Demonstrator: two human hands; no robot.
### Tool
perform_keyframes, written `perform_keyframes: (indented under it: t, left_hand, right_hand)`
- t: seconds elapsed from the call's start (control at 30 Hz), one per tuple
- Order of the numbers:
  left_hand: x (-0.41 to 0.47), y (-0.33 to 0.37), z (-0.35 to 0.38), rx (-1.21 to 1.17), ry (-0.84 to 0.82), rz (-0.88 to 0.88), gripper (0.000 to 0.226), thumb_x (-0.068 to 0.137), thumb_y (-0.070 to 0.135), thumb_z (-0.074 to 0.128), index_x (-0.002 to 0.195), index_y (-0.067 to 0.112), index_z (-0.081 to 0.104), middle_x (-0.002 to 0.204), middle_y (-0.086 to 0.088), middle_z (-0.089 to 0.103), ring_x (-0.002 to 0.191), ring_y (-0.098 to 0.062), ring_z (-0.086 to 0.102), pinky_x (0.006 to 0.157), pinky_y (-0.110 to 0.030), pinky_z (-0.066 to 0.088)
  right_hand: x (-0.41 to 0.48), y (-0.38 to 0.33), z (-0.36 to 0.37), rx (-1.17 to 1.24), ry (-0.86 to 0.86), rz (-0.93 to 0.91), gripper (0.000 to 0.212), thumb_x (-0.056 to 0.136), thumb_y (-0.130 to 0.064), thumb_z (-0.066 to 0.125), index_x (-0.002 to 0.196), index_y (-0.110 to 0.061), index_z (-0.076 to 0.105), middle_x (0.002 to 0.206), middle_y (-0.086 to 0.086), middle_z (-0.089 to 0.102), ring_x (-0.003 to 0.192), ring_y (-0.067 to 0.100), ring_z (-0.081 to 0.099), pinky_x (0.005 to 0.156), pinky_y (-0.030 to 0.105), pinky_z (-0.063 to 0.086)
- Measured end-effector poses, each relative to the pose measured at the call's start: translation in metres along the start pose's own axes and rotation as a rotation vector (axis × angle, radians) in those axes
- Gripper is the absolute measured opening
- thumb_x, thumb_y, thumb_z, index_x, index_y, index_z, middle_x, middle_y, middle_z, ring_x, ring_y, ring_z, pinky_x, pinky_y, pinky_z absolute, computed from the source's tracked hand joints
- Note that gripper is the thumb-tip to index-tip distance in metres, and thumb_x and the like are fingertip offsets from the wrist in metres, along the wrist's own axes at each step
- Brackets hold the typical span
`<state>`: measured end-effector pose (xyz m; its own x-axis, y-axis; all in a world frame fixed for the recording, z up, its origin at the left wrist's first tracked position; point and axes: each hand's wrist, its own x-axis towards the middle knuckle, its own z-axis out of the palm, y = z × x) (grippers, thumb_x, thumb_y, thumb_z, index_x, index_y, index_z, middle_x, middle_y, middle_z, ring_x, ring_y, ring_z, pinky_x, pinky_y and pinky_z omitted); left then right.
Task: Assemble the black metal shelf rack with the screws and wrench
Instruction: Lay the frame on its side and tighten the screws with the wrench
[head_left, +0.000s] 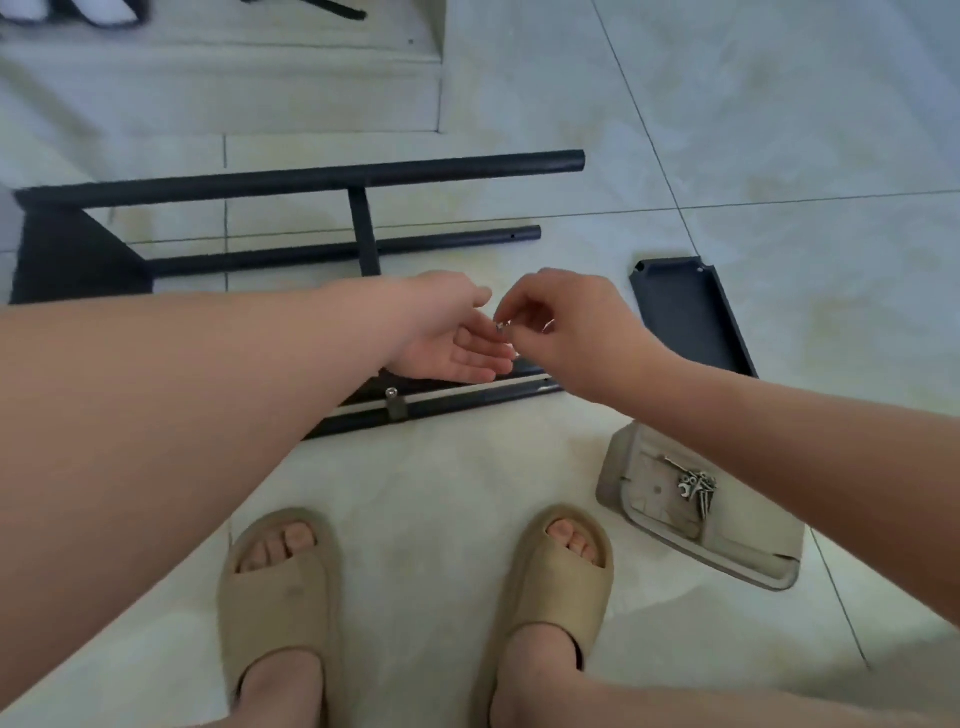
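From the head camera, looking down: the left hand (447, 332) lies open with the palm turned up and the fingers straight and relaxed, holding nothing. The right hand (561, 327) is just beside it, thumb and forefinger pinching a small silver screw (501, 326) right over the left fingertips; the other fingers are curled. The screw is too blurred to show more.

Below both hands a black metal rail (467, 397) lies on the pale tiled floor (779, 156), with a bolt standing up from a bracket on it. Beyond the hands rests a black metal frame of round tubes (311, 179), two long tubes joined by a short crossbar. To the right lies a flat black metal shelf panel (691, 317) with raised edges.

Near the right forearm a grey plastic tray (649, 519) holds loose silver screws and a small wrench (696, 488). The person's feet wear tan foam slippers (280, 582)
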<state>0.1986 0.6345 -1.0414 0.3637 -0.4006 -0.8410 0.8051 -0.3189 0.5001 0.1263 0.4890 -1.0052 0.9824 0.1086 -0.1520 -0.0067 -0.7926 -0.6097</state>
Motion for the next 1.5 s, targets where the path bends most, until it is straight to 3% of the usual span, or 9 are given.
perform_keyframes:
  t: [0.3, 0.43, 0.57, 0.8, 0.9, 1.03, 1.17, 1.3, 1.5]
  left_hand:
    - [-0.003, 0.001, -0.09, -0.066, 0.087, 0.006, 0.026, 0.099, 0.015, 0.047, 0.085, 0.005, 0.067, 0.066, -0.006, 0.066, 0.052, -0.012, 0.062, 0.048, -0.018, 0.048]
    - [0.002, -0.002, -0.127, -0.084, 0.26, 0.08, 0.03, 0.088, -0.005, 0.037, 0.094, 0.005, 0.065, 0.095, -0.009, 0.063, 0.071, -0.014, 0.065, 0.049, -0.018, 0.049]
    - [0.015, -0.018, -0.143, -0.035, 0.437, 0.11, 0.038, 0.088, -0.011, 0.03, 0.091, 0.007, 0.063, 0.097, -0.008, 0.065, 0.078, -0.013, 0.065, 0.055, -0.018, 0.049]
    - [0.04, -0.065, -0.133, -0.056, 0.184, 0.021, 0.061, 0.093, -0.023, 0.018, 0.144, 0.0, 0.043, 0.147, -0.016, 0.049, 0.134, -0.024, 0.051, 0.1, -0.029, 0.046]
    - [0.046, -0.065, -0.131, -0.048, 0.158, 0.045, 0.058, 0.094, -0.022, 0.02, 0.143, 0.0, 0.043, 0.143, -0.017, 0.054, 0.13, -0.025, 0.055, 0.101, -0.032, 0.048]
    - [0.048, -0.066, -0.129, 0.058, 0.102, 0.068, 0.051, 0.093, -0.019, 0.029, 0.129, 0.001, 0.059, 0.113, -0.013, 0.071, 0.105, -0.02, 0.069, 0.093, -0.028, 0.055]
    - [0.05, -0.068, -0.128, 0.245, 0.067, 0.103, 0.032, 0.096, -0.011, 0.043, 0.107, 0.004, 0.069, 0.11, -0.016, 0.074, 0.107, -0.024, 0.07, 0.093, -0.031, 0.056]
    - [0.051, -0.069, -0.128, 0.438, 0.125, 0.143, 0.018, 0.094, 0.0, 0.057, 0.102, 0.007, 0.072, 0.106, -0.017, 0.074, 0.096, -0.026, 0.072, 0.097, -0.042, 0.054]
    - [0.05, -0.071, -0.124, 0.54, 0.2, 0.218, 0.014, 0.084, 0.002, 0.062, 0.094, 0.003, 0.071, 0.099, -0.023, 0.072, 0.095, -0.038, 0.07, 0.092, -0.05, 0.056]
  right_hand:
    - [0.039, -0.019, 0.049, 0.038, -0.04, -0.036, 0.013, 0.096, -0.018, 0.063, 0.107, -0.022, 0.068, 0.086, -0.012, 0.065, 0.072, -0.011, 0.056, 0.065, 0.003, 0.041]
    - [0.051, -0.011, 0.077, -0.101, -0.239, -0.003, 0.028, 0.097, -0.033, 0.063, 0.122, -0.023, 0.059, 0.106, -0.01, 0.062, 0.095, 0.001, 0.057, 0.085, 0.021, 0.047]
    - [0.06, -0.007, 0.101, -0.169, -0.431, 0.04, 0.048, 0.085, -0.06, 0.068, 0.116, -0.026, 0.053, 0.106, -0.015, 0.059, 0.099, 0.012, 0.06, 0.087, 0.032, 0.05]
    - [0.072, 0.011, 0.117, -0.04, -0.402, 0.056, 0.046, 0.068, -0.061, 0.08, 0.088, -0.026, 0.057, 0.08, -0.011, 0.068, 0.074, 0.005, 0.063, 0.066, 0.024, 0.051]
    - [0.073, 0.014, 0.114, -0.003, -0.437, 0.016, 0.064, 0.05, -0.077, 0.07, 0.09, -0.027, 0.061, 0.081, -0.012, 0.069, 0.077, 0.002, 0.063, 0.069, 0.02, 0.051]
    - [0.071, 0.022, 0.119, -0.035, -0.41, -0.049, 0.064, 0.06, -0.076, 0.064, 0.095, -0.023, 0.062, 0.085, -0.014, 0.068, 0.081, 0.005, 0.062, 0.074, 0.026, 0.05]
    - [0.069, 0.03, 0.126, -0.108, -0.344, -0.128, 0.091, 0.063, -0.083, 0.053, 0.13, -0.022, 0.047, 0.124, -0.011, 0.05, 0.114, 0.013, 0.052, 0.095, 0.03, 0.046]
    - [0.075, 0.035, 0.124, -0.234, -0.32, -0.253, 0.115, 0.073, -0.087, 0.053, 0.16, -0.025, 0.01, 0.166, -0.002, 0.007, 0.152, 0.027, 0.015, 0.119, 0.047, 0.021]
    - [0.09, 0.034, 0.125, -0.428, -0.395, -0.457, 0.107, 0.082, -0.083, 0.037, 0.162, -0.024, -0.004, 0.168, -0.002, -0.018, 0.155, 0.018, -0.014, 0.125, 0.053, 0.006]
